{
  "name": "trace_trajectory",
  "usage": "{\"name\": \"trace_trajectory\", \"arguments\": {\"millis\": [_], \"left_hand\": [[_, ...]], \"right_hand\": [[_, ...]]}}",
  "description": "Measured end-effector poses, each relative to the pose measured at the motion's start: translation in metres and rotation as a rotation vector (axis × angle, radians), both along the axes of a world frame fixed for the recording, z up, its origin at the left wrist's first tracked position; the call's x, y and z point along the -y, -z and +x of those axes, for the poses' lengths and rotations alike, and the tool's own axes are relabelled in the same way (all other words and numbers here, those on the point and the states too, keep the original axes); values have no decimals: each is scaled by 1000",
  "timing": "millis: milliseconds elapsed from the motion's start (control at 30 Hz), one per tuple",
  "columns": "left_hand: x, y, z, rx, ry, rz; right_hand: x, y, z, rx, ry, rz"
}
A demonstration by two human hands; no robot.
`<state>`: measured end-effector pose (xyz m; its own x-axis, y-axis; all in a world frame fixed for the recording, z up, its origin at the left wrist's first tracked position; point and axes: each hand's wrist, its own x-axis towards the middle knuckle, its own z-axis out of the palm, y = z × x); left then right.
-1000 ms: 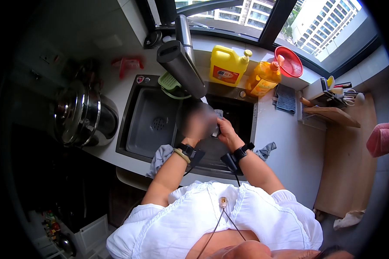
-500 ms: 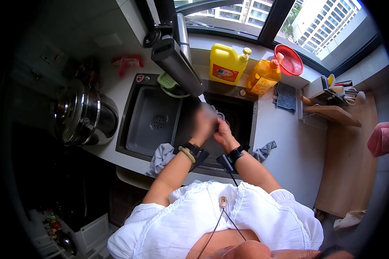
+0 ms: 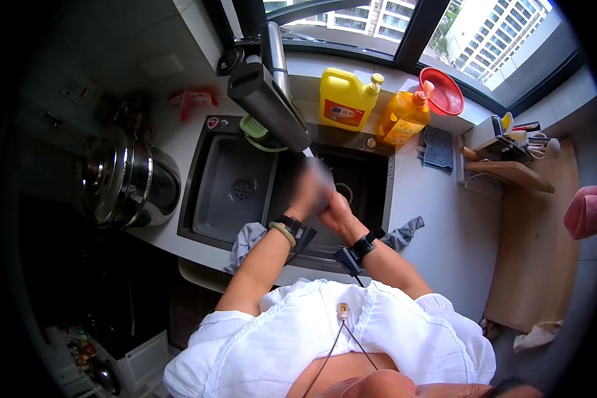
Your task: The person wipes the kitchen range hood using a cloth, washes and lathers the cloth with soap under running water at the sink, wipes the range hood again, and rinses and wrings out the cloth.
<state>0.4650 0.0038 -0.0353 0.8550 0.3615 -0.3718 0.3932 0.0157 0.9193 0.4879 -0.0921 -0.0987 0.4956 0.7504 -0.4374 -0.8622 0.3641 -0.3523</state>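
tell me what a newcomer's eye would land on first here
Probably the bright yellow jug behind the sink, with an orange bottle to its right and a red basket behind that. Next, the left hand, blurred, and right hand, close together over the sink's right half.

Your sink (image 3: 209, 199): dark grey. Your blouse (image 3: 265, 338): white. Wrist straps (image 3: 363, 247) you wear: black; bangle (image 3: 283, 232): pale yellow. Jug (image 3: 345, 96): yellow, red label (image 3: 343, 115). Bottle (image 3: 402, 119): orange. Basket (image 3: 446, 94): red. Cloth (image 3: 438, 150): blue-grey. Towel (image 3: 582, 212): pink. Cutting board (image 3: 511, 174): light brown.
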Motion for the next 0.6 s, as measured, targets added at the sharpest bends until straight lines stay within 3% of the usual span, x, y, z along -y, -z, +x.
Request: {"name": "trace_trajectory", "arguments": {"millis": [133, 167, 200, 267, 333, 367, 467, 600], "left_hand": [[24, 15, -1, 234, -137, -137], [31, 45, -6, 328, -16, 210], [42, 42, -8, 348, -26, 359], [39, 31, -6, 309, 116, 421], [13, 35, 8, 176, 120, 537], [1, 17, 9, 93, 50, 255], [-9, 5, -1, 67, 13, -10], [31, 57, -23, 265, 146, 508]], "right_hand": [[-5, -13, 25, 140, 174, -26], [-2, 6, 39, 74, 156, -16], [1, 15, 45, 50, 142, -24], [8, 34, 30, -268, 142, 240], [-2, 9, 8, -152, 0, 146], [-6, -12, -2, -119, -72, 69], [-3, -21, 11, -105, -38, 124], [3, -5, 37, -107, 161, 17]]}}
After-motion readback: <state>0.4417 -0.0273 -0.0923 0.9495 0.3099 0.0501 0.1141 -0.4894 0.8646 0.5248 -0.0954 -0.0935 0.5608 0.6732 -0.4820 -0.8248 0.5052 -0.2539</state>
